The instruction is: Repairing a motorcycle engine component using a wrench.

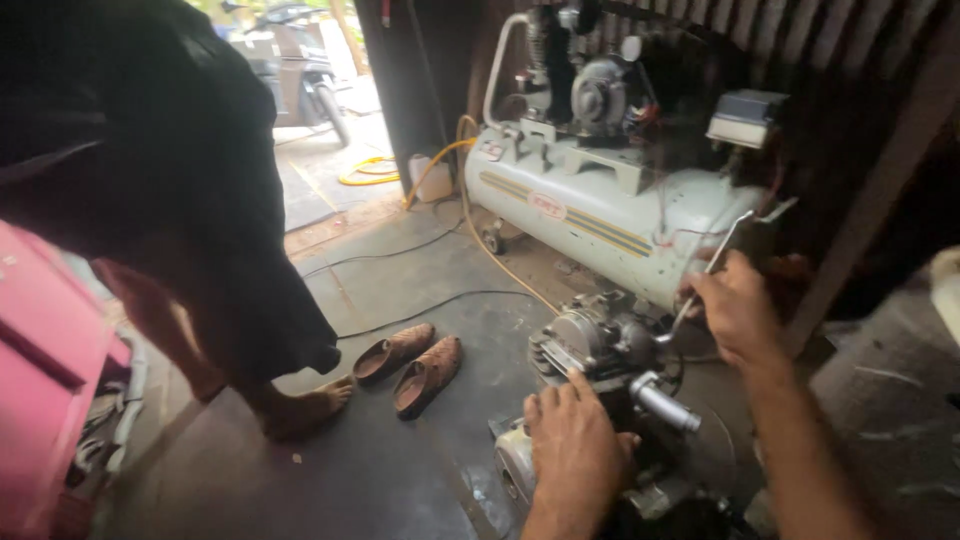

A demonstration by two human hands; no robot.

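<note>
Grey metal engine part (pixel 600 345) on the floor, mid-repair, with both hands on the job.

Work looks partway through, by my reading: the left hand (pixel 572 440) lies flat, fingers together, pressing on the dark lower end of the engine part, while the right hand (pixel 738 310) is closed around the handle of a slim metal tool (pixel 712 268) whose tip meets the part's upper side; whether any fastener is loose yet cannot be told. Counted: one engine part on the concrete floor (pixel 400 470) close in front of the person, one tool, one pale air compressor (pixel 600 205) just behind, two brown slippers (pixel 410 365) to its left, one yellow hose (pixel 470 190), one barefoot bystander (pixel 170 200) and one parked scooter (pixel 295 60) outside.
</note>
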